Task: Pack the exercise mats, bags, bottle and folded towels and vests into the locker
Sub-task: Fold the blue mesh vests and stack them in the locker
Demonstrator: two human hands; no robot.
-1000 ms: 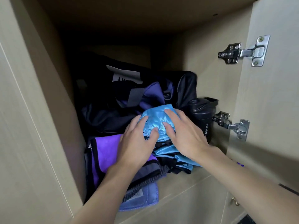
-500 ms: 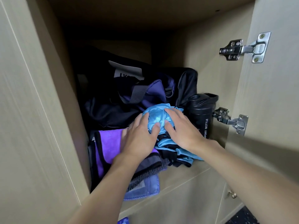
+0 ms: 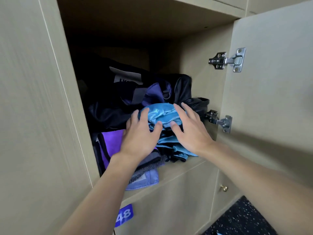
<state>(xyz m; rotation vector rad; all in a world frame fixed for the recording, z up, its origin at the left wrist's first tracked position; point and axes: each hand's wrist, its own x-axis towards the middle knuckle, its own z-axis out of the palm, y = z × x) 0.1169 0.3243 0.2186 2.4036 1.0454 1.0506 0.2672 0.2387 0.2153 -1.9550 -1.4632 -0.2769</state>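
Inside the open locker (image 3: 199,53) a shiny blue vest (image 3: 160,114) lies folded on a stack of blue and black vests (image 3: 174,150). My left hand (image 3: 140,134) and my right hand (image 3: 189,131) lie flat on its two sides, fingers straight and spread. Left of the stack sit a purple towel (image 3: 110,143) and a lilac towel (image 3: 144,180) that overhangs the shelf edge. A black and purple bag (image 3: 135,94) fills the back. The black bottle (image 3: 201,104) stands at the right wall, partly hidden by my right hand.
The locker door (image 3: 271,73) stands open at the right, with two metal hinges (image 3: 227,60). A blue number plate (image 3: 124,217) marks the closed locker below. A small brass knob (image 3: 224,188) is on the lower right door. Dark speckled floor (image 3: 245,219) shows at the bottom right.
Both hands have loosened from the blue vest, the fingers now straighter and more spread. The view has drawn back and shows more of the locker.
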